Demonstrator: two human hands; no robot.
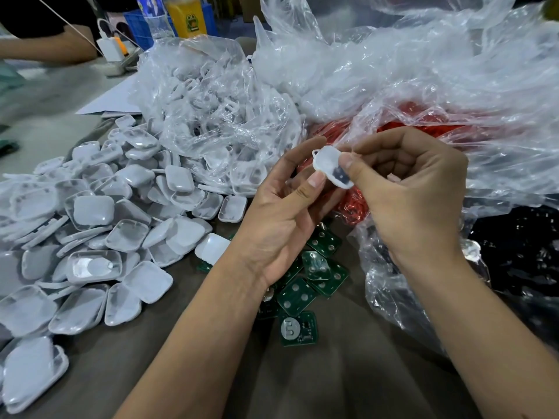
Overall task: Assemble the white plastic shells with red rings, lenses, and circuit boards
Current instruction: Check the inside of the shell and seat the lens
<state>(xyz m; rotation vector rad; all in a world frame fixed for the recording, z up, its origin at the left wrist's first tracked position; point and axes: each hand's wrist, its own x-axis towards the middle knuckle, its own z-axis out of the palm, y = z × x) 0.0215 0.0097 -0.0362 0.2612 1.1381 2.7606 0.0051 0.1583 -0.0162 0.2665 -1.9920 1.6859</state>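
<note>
Both hands, left hand [281, 213] and right hand [405, 189], pinch one small white shell [328, 164] above the desk's middle; light, stiff, probably slippery plastic, best gripped by its rim.

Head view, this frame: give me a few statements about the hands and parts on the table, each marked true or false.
1. Both hands hold one white shell between them. True.
2. The green circuit boards lie under the left hand and wrist. True.
3. The red rings sit loose on the table, outside any bag. False: they are inside a clear plastic bag.
4. The pile of white shells lies on the right side. False: it is on the left.
5. The right hand rests flat on the table. False: it is raised, pinching the shell.
</note>
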